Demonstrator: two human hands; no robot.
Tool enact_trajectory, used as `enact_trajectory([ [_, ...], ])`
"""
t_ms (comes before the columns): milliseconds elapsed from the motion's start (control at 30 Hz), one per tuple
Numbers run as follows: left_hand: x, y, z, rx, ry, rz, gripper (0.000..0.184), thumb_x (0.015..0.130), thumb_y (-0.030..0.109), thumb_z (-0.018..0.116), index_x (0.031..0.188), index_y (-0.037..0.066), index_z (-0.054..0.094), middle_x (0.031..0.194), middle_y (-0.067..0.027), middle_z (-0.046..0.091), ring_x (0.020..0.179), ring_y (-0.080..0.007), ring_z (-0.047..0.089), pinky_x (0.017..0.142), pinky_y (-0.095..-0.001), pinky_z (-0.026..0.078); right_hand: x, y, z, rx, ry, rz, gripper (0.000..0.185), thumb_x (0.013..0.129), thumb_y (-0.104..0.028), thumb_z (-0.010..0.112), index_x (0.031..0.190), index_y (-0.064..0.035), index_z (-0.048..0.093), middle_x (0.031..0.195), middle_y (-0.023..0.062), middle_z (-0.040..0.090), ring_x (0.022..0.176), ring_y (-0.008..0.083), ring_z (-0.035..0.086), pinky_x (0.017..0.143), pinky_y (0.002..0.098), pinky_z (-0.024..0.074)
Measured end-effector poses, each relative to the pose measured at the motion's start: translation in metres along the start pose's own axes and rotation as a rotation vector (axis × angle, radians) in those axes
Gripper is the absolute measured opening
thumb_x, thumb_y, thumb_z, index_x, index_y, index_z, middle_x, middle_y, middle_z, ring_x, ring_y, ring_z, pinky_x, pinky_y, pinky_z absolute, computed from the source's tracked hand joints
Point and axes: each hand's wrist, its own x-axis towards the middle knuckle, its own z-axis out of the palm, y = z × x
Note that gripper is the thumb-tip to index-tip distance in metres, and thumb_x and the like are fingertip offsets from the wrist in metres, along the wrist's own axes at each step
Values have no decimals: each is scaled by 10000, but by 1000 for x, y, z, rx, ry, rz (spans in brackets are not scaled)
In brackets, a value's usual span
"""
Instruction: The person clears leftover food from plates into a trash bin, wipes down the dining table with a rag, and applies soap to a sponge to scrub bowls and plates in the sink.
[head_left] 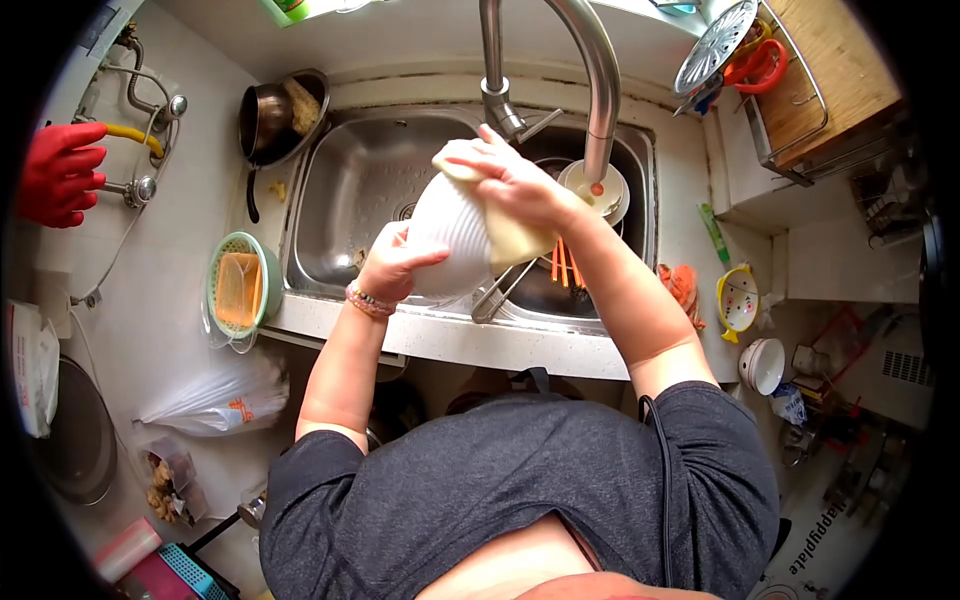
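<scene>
Over the double sink (pixel 345 180), my left hand (pixel 392 262) grips the edge of a white ribbed bowl (pixel 448 240), thumb on its outer side. The bowl is tilted with its ridged outside facing up. My right hand (pixel 515 185) is closed on a pale yellow cloth (pixel 518 240) and presses it against the bowl's far side. Below, in the right basin, small white bowls (pixel 612 200) sit under the faucet spout (pixel 598 150). Orange chopsticks (pixel 566 262) and metal utensils (pixel 492 300) lean nearby, partly hidden by my hands and the cloth.
A dark pot (pixel 270 115) stands at the sink's back left corner. To the left is a green basket (pixel 243 243) with sponges. Red gloves (pixel 65 175) hang by the wall pipes. On the right lie a yellow strainer (pixel 738 300), stacked bowls (pixel 764 365) and an orange mesh scrubber (pixel 680 290).
</scene>
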Motion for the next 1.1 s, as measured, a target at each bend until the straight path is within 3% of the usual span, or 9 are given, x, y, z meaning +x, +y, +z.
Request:
enact_trajectory([
  [67,-5,-6,-15,-68,-10,70,325,768,13,705,1068,-50,597,993,-113,661,869,-194,643,817,-339,518,-13,25,5,911,6,345,470,848,-99,507,1317,-95,517,1376,124,467,1306,215,374,1103,336,250],
  [233,0,-24,-33,-517,138,190,280,845,8,567,1118,-55,569,1062,-186,639,964,-309,631,906,-452,502,-52,27,25,1315,220,502,509,809,-45,512,1316,1,490,1299,102,532,1115,166,548,971,272,417],
  [333,16,-28,-27,-594,308,249,384,871,66,551,1229,-53,479,1179,-205,583,1084,-322,576,985,-481,437,-60,10,80,810,532,374,574,775,-4,483,1347,7,440,1416,187,386,1295,276,402,1082,342,317],
  [467,40,-38,-8,-615,383,288,317,898,21,523,1206,-44,493,1154,-163,594,1045,-289,586,935,-435,474,-55,-41,86,154,516,288,533,759,-24,504,1292,-37,509,1382,278,374,1296,418,360,1090,407,297],
  [533,42,-41,1,-548,352,330,281,898,6,520,1175,-45,521,1106,-152,619,988,-266,611,902,-396,492,-48,-42,74,126,431,80,479,773,-33,502,1249,-47,551,1326,264,448,1263,413,403,1072,424,322],
  [667,28,-42,6,-423,276,339,274,891,0,537,1159,-55,534,1087,-155,627,972,-263,619,900,-386,496,-43,-20,49,133,636,242,446,776,-48,508,1217,-46,576,1190,225,561,1164,373,474,1037,391,355],
  [800,16,-42,-2,-306,207,329,303,888,11,552,1183,-52,520,1127,-160,612,1017,-272,603,929,-407,479,-36,-8,46,194,467,353,399,785,8,500,1174,-24,587,1172,144,499,1123,245,500,982,308,392],
  [967,13,-41,-25,-303,238,315,294,890,21,557,1172,-57,525,1114,-162,615,1020,-275,602,931,-411,477,-39,-4,30,296,89,271,225,706,17,575,902,-54,657,1014,114,586,1028,297,548,915,368,443],
  [1100,8,-42,-28,-321,232,231,305,913,57,532,1192,-60,501,1137,-175,602,1028,-294,597,942,-434,469,-29,15,42,112,326,295,187,718,-1,578,884,-52,648,957,132,581,979,322,536,915,371,433],
])
